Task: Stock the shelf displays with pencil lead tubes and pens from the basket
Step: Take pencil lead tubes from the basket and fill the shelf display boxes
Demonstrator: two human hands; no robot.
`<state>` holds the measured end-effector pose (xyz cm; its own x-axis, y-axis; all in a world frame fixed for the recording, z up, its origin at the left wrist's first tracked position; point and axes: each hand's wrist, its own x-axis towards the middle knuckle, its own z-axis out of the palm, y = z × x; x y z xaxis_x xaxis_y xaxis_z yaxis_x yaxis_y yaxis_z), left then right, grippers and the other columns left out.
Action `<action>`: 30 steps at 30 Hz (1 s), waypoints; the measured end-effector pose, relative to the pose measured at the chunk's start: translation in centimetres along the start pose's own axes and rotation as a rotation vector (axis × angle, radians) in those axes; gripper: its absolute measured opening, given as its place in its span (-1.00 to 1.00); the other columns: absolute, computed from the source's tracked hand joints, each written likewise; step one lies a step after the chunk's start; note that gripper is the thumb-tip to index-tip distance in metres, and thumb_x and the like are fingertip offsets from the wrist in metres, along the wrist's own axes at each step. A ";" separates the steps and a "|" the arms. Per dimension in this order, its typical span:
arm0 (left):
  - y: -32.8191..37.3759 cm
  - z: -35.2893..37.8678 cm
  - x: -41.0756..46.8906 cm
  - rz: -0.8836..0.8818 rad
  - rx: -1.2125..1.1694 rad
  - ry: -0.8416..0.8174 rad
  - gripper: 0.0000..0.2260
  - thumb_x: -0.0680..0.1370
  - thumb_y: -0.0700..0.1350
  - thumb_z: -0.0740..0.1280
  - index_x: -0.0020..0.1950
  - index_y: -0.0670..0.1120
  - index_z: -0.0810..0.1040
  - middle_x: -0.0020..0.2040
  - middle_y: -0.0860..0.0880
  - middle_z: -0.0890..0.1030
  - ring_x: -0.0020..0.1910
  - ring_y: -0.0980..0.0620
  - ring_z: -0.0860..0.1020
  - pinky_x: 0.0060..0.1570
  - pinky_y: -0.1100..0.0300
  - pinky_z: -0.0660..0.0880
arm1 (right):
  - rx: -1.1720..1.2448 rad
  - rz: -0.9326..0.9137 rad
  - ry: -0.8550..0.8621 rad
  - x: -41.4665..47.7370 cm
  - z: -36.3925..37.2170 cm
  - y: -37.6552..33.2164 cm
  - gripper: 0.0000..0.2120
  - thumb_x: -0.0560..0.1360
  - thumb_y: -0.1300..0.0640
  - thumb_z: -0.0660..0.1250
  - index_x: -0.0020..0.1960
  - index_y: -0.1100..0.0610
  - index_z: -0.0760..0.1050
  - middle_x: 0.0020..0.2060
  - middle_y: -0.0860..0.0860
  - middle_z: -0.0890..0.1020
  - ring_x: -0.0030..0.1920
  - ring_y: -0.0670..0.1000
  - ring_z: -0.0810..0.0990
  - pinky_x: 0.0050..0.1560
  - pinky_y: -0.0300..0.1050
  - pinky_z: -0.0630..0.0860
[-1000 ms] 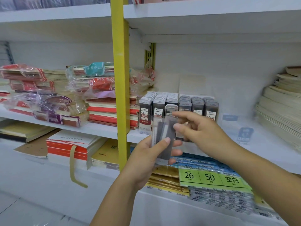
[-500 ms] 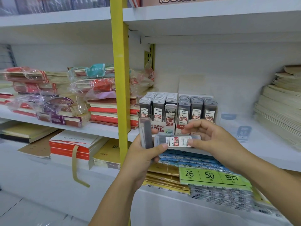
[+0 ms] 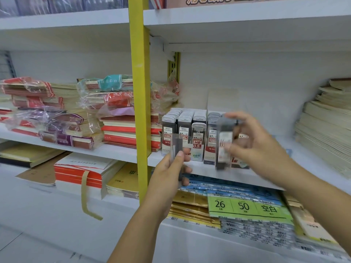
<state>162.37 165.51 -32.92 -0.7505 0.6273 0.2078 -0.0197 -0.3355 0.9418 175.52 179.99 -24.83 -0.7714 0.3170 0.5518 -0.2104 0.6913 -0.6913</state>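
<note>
A display box of pencil lead tubes (image 3: 197, 130) stands on the middle shelf, with rows marked 0.5 and 0.7. My left hand (image 3: 171, 173) holds a few clear tubes of dark leads (image 3: 176, 147) upright in front of the box's left rows. My right hand (image 3: 258, 145) pinches one lead tube (image 3: 224, 143) upright, blurred by motion, right in front of the 0.7 rows. No basket or pens are in view.
A yellow upright post (image 3: 140, 103) divides the shelves. Wrapped notebook stacks (image 3: 62, 114) lie at the left, pale paper stacks (image 3: 326, 126) at the far right. Index packs with a green 26/50 label (image 3: 245, 206) fill the lower shelf. The white shelf edge (image 3: 237, 177) runs under my hands.
My right hand took one tube off the bundle in my left hand, turned it from lying sideways to upright and carried it right and up toward the 0.7 rows.
</note>
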 end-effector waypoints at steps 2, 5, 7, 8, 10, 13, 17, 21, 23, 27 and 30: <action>-0.1 -0.1 0.1 -0.007 0.054 0.011 -0.74 0.67 0.07 0.22 -0.07 0.13 0.68 -0.28 0.00 0.58 -0.36 0.10 0.52 -0.33 0.32 0.50 | 0.009 -0.092 0.180 1.3 -1.5 -0.7 -0.46 0.47 0.27 0.40 0.04 -0.39 0.35 -0.03 -0.02 0.66 -0.09 -0.07 0.70 -0.18 -0.13 0.64; -0.4 0.0 0.2 0.019 0.106 0.018 -0.78 0.67 0.05 0.22 -0.04 0.07 0.64 -0.31 0.00 0.62 -0.35 0.15 0.61 -0.33 0.36 0.54 | -0.122 -0.189 0.291 3.1 -2.7 -1.0 -0.54 0.51 0.21 0.40 0.03 -0.33 0.31 -0.13 -0.02 0.68 -0.14 -0.09 0.66 -0.13 -0.11 0.61; -0.5 0.0 0.2 0.031 0.136 -0.002 -0.80 0.67 0.05 0.22 0.02 0.06 0.62 -0.31 0.04 0.65 -0.33 0.17 0.64 -0.33 0.36 0.55 | -0.247 -0.184 0.268 3.9 -2.5 -0.7 -0.59 0.51 0.17 0.40 0.06 -0.27 0.30 -0.15 -0.07 0.66 -0.19 -0.15 0.62 -0.19 -0.28 0.57; -0.6 0.0 0.1 0.036 0.138 -0.016 -0.81 0.67 0.05 0.21 0.05 0.09 0.62 -0.30 0.05 0.64 -0.33 0.16 0.64 -0.33 0.35 0.55 | -0.308 -0.153 0.232 4.2 -2.2 -0.5 -0.60 0.51 0.15 0.41 0.06 -0.25 0.29 -0.13 -0.10 0.64 -0.20 -0.17 0.61 -0.25 -0.33 0.55; -0.6 -0.1 0.1 0.045 0.146 -0.041 -0.81 0.68 0.04 0.20 0.13 0.17 0.61 -0.30 0.07 0.62 -0.33 0.16 0.61 -0.32 0.33 0.54 | -0.395 -0.080 0.159 4.7 -1.7 0.2 -0.63 0.49 0.12 0.42 0.05 -0.24 0.31 -0.12 -0.14 0.61 -0.22 -0.18 0.61 -0.31 -0.35 0.49; -0.6 -0.5 0.1 0.060 0.220 -0.048 -0.78 0.68 0.08 0.18 0.18 0.16 0.61 -0.36 0.14 0.55 -0.36 0.21 0.53 -0.31 0.33 0.51 | -0.386 0.002 0.091 5.2 -0.9 0.9 -0.70 0.48 0.11 0.43 0.03 -0.22 0.41 -0.21 -0.12 0.59 -0.25 -0.18 0.58 -0.25 -0.27 0.47; -0.6 -0.8 0.2 0.056 0.294 -0.029 -0.76 0.67 0.13 0.18 0.09 0.17 0.64 -0.41 0.17 0.49 -0.40 0.21 0.44 -0.31 0.26 0.43 | -0.674 -0.032 0.136 5.3 -0.2 2.0 -0.72 0.50 0.04 0.40 0.20 -0.08 0.53 -0.10 -0.10 0.48 -0.08 -0.07 0.48 -0.05 -0.12 0.47; -0.8 -0.9 0.2 0.044 0.321 -0.051 -0.73 0.64 0.18 0.20 0.00 0.13 0.66 -0.39 0.09 0.46 -0.38 0.15 0.41 -0.28 0.19 0.42 | -0.927 -0.044 0.150 5.0 -0.3 2.4 -0.57 0.54 -0.03 0.33 0.39 -0.05 0.44 -0.06 -0.06 0.36 0.00 -0.08 0.31 -0.10 -0.13 0.34; -0.9 -0.8 0.2 0.046 0.354 -0.074 -0.73 0.63 0.19 0.21 -0.01 0.13 0.65 -0.37 0.08 0.46 -0.36 0.14 0.42 -0.25 0.19 0.43 | -0.885 -0.088 0.181 4.1 -0.1 2.2 -0.59 0.55 -0.01 0.30 0.39 -0.03 0.43 -0.07 -0.10 0.37 -0.01 -0.10 0.33 -0.06 -0.17 0.34; -0.2 0.1 -0.3 0.122 0.414 -0.156 -0.80 0.63 0.09 0.31 -0.01 0.45 0.59 -0.18 0.35 0.61 -0.15 0.41 0.54 -0.22 0.53 0.45 | -0.320 -0.032 0.018 1.5 1.5 0.6 -0.84 0.54 -0.14 0.21 0.05 -0.22 0.53 -0.24 -0.23 0.61 -0.20 -0.24 0.57 -0.25 -0.37 0.49; -0.2 0.5 -0.5 0.153 0.454 -0.177 -0.61 0.56 0.00 0.44 0.02 0.57 0.50 0.04 0.33 0.59 0.01 0.42 0.53 -0.11 0.40 0.53 | -0.068 0.114 -0.125 0.3 2.7 0.9 -0.87 0.56 0.01 0.30 0.07 -0.15 0.57 -0.24 -0.12 0.67 -0.33 -0.16 0.62 -0.31 -0.30 0.54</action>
<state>163.04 165.59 -33.09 -0.5982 0.7174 0.3570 0.4000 -0.1187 0.9088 173.45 179.00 -26.52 -0.8574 0.3153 0.4068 -0.0801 0.6990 -0.7106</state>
